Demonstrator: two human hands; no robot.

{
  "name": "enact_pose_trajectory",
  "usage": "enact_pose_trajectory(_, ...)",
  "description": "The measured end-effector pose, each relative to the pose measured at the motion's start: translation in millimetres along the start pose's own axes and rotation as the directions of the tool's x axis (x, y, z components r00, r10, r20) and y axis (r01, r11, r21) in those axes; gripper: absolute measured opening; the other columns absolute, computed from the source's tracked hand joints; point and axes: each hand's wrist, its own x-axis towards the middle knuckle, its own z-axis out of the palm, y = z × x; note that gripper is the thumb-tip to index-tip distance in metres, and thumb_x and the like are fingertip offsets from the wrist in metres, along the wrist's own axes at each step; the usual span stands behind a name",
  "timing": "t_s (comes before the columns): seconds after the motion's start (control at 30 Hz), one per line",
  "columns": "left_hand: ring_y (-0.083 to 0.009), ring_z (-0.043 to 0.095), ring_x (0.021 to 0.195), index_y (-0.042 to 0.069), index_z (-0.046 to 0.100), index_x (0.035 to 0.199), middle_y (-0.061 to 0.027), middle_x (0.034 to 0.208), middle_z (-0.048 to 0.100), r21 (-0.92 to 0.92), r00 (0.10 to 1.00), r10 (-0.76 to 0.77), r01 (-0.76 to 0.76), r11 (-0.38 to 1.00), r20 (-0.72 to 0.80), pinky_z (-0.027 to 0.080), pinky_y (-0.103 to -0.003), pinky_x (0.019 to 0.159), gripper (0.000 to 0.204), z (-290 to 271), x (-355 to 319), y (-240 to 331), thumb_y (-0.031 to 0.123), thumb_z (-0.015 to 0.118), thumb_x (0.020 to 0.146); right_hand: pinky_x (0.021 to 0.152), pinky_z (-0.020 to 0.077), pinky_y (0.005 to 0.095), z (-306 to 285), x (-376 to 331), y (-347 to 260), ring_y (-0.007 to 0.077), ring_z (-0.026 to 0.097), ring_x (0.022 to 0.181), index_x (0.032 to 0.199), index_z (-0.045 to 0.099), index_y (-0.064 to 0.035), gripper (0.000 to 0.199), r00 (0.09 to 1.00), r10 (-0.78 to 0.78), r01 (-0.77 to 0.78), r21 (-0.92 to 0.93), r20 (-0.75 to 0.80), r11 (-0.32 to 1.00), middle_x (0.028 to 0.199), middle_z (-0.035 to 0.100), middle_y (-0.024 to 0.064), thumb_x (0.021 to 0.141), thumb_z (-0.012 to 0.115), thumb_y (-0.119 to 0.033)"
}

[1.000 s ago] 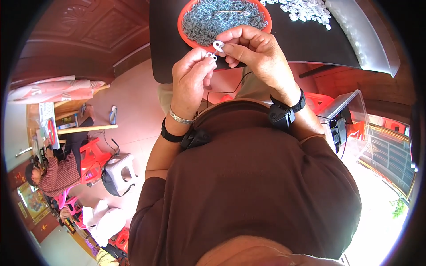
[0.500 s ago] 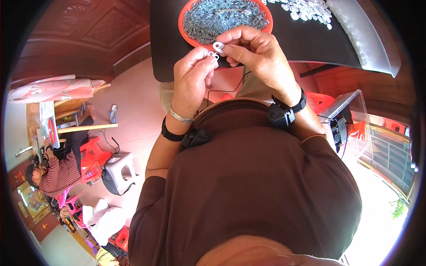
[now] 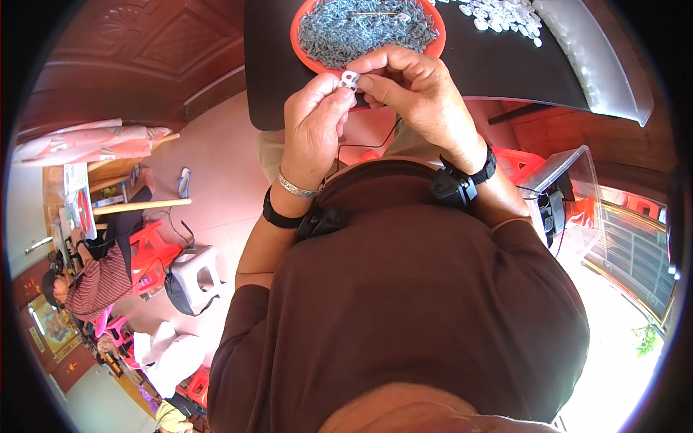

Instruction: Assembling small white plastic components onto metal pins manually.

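We looked down on a black table [image 3: 268, 90]. The left hand [image 3: 315, 119] had thumb and forefinger pinched nearly closed on a small white piece [image 3: 349, 77] pierced by round holes. The right hand [image 3: 410, 90] met it from the other side, thumb and forefinger drawn together at its right edge, remaining fingers loosely curled. Whether this was one piece or two overlapping, we could not tell. It sat between the two hands' fingertips, just off the near rim of a red basin [image 3: 295, 37].

Basin heaped with grey-blue parts [image 3: 332, 36]; a thin rod [image 3: 374, 14] lay on top of them. Farther right we noted scattered clear-white pieces [image 3: 502, 16], with a translucent plastic sheet [image 3: 599, 68] beside them.

Wrists: black strapped device on each, plus a silver bracelet [image 3: 297, 188] on the left.

Writing: we found marks on a white printed item [image 3: 76, 180] off to the left and on a yellowish framed picture [image 3: 54, 319], all too small for us to read. Between these, a person in a striped top [image 3: 102, 285], beside a red stool [image 3: 154, 254]
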Motion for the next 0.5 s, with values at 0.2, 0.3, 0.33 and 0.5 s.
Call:
enact_pose_trajectory(0.2, -0.0042, 0.041, 0.052, 0.002, 0.057, 0.081, 0.0022, 0.061, 0.049, 0.0, 0.999, -0.014, 0.014, 1.0, -0.031, 0.03, -0.018, 0.048, 0.021, 3.2, -0.3, 4.1, 0.018, 0.049, 0.091, 0.069, 0.0505, 0.0201, 3.8, 0.6, 6.2, 0.0047, 0.059, 0.074, 0.103, 0.063, -0.0019, 0.018, 0.999, -0.05, 0.05, 0.102, -0.002, 0.994, 0.083, 0.065, 0.0003, 0.085, 0.064, -0.002)
enact_pose_trajectory(0.3, -0.0039, 0.043, 0.052, 0.001, 0.059, 0.086, 0.0018, 0.061, 0.05, -0.015, 0.999, -0.024, 0.024, 1.0, -0.046, 0.03, -0.018, 0.047, 0.021, 4.7, 1.4, 4.8, 0.019, 0.049, 0.092, 0.069, 0.0506, 0.0201, 3.7, -1.0, 2.5, 0.0048, 0.06, 0.075, 0.104, 0.062, -0.0016, 0.022, 0.998, -0.062, 0.06, 0.101, 0.013, 0.993, 0.084, 0.065, 0.0007, 0.082, 0.067, -0.001)
enact_pose_trajectory(0.33, -0.0039, 0.043, 0.052, 0.001, 0.059, 0.086, 0.0018, 0.061, 0.05, -0.014, 0.999, -0.024, 0.023, 1.0, -0.048, 0.03, -0.018, 0.047, 0.021, 5.6, 1.3, 4.7, 0.019, 0.049, 0.092, 0.069, 0.0506, 0.0201, 2.8, -0.9, 2.2, 0.0048, 0.06, 0.075, 0.104, 0.062, -0.0016, 0.022, 0.998, -0.062, 0.061, 0.103, 0.016, 0.993, 0.084, 0.065, 0.0007, 0.082, 0.067, -0.001)
enact_pose_trajectory(0.5, -0.0033, 0.045, 0.051, -0.002, 0.063, 0.093, 0.0002, 0.064, 0.055, -0.144, 0.995, -0.09, 0.083, 0.986, -0.043, 0.032, -0.017, 0.045, 0.024, 7.5, 0.8, 2.4, 0.02, 0.053, 0.09, 0.065, 0.0504, 0.0207, 0.9, -4.0, -4.4, 0.0061, 0.061, 0.072, 0.1, 0.063, -0.0008, 0.024, 0.989, -0.144, 0.136, -0.203, -0.025, 0.97, 0.082, 0.065, 0.0022, 0.077, 0.071, -0.003)
